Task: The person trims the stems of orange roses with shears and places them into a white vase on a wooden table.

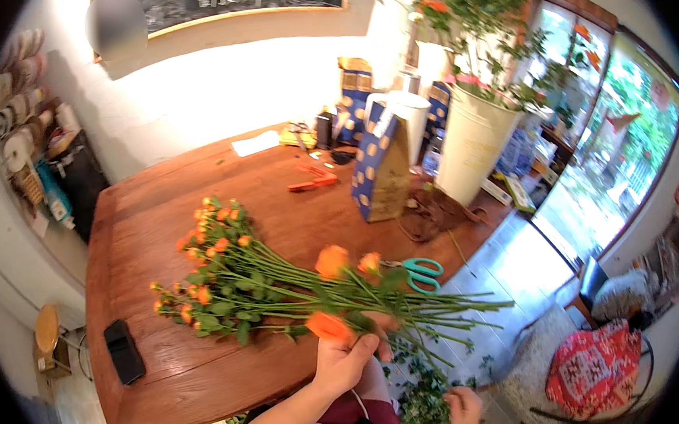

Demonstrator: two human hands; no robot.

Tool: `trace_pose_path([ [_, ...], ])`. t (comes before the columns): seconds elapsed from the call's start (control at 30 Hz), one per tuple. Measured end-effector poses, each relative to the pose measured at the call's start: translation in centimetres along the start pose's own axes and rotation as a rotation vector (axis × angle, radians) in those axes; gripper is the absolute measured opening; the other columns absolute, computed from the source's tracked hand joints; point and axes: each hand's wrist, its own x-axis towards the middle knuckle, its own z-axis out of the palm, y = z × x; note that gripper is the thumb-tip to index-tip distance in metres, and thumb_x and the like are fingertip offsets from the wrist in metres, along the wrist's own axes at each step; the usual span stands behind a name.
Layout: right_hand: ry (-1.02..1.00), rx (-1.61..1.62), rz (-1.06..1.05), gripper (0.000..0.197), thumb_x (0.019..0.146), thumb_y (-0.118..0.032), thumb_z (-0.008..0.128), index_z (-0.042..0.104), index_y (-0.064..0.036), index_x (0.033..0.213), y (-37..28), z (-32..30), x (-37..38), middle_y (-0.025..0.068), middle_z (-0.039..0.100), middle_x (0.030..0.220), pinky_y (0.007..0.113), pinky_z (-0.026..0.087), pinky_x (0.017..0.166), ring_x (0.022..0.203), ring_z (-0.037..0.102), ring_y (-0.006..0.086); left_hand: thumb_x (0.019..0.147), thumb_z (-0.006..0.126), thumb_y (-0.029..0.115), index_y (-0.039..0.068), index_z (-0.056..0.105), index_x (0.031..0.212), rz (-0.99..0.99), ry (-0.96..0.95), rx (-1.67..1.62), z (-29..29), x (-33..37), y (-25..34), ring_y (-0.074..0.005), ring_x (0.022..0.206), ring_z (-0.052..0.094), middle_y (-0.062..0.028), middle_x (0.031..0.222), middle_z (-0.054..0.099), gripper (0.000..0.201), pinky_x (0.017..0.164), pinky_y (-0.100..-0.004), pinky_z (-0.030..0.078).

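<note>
Low in the middle, my left hand (345, 364) is closed around the stem of an orange rose (329, 326), just below its bloom. Down at the right, past the table's edge, my right hand (464, 412) has its fingers curled in; whatever they pinch is too small to make out. A fanned pile of orange roses (229, 280) lies beyond my left hand, blooms to the left and bare green stems to the right. Two larger orange blooms (332, 262) rest on the stems. Teal-handled scissors (422, 274) lie beside the pile.
The wooden table (168, 369) carries a black phone (124, 352), red pruning shears (313, 179) and a blue-and-brown paper bag (382, 165). A tall cream bucket of flowers (473, 142) stands at the far right. Cut leaves (422, 397) hang or lie below the near edge. A red patterned cloth (595, 367) lies right.
</note>
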Motion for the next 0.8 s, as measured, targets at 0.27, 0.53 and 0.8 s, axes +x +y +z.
trace_pose_path([
  [0.27, -0.329, -0.384, -0.140, 0.009, 0.080, -0.012, 0.055, 0.056, -0.0036, 0.084, 3.2, 4.4, -2.6, 0.0124, 0.058, 0.072, 0.040, 0.045, 0.067, 0.074, 0.057, 0.0307, 0.077, 0.064, -0.001, -0.003, 0.062, 0.096, 0.017, -0.069, 0.491, 1.7, -5.1, -5.1, -0.0129, 0.077, 0.059, -0.0088, 0.092, 0.064, 0.019, 0.067, -0.0257, 0.047],
  [0.53, -0.455, -0.480, -0.129, 0.013, 0.079, -0.015, 0.054, 0.055, -0.0048, 0.087, 2.7, 7.9, -2.7, 0.0114, 0.059, 0.072, 0.039, 0.046, 0.066, 0.072, 0.058, 0.0282, 0.073, 0.068, -0.002, -0.003, 0.065, 0.077, 0.164, -0.019, 0.551, 1.4, -5.1, -2.4, -0.0158, 0.064, 0.057, -0.0088, 0.075, 0.064, 0.005, 0.059, -0.0261, 0.045],
  [0.8, 0.054, 0.196, -0.352, 0.025, 0.069, 0.006, 0.060, 0.058, -0.0012, 0.093, -13.3, 2.9, 5.8, 0.0135, 0.061, 0.078, 0.032, 0.046, 0.056, 0.063, 0.057, 0.0282, 0.078, 0.065, 0.000, -0.003, 0.063, 0.078, -0.044, 0.054, 0.613, 1.4, -5.8, -2.7, -0.0136, 0.065, 0.058, -0.0087, 0.075, 0.065, 0.003, 0.060, -0.0262, 0.046],
])
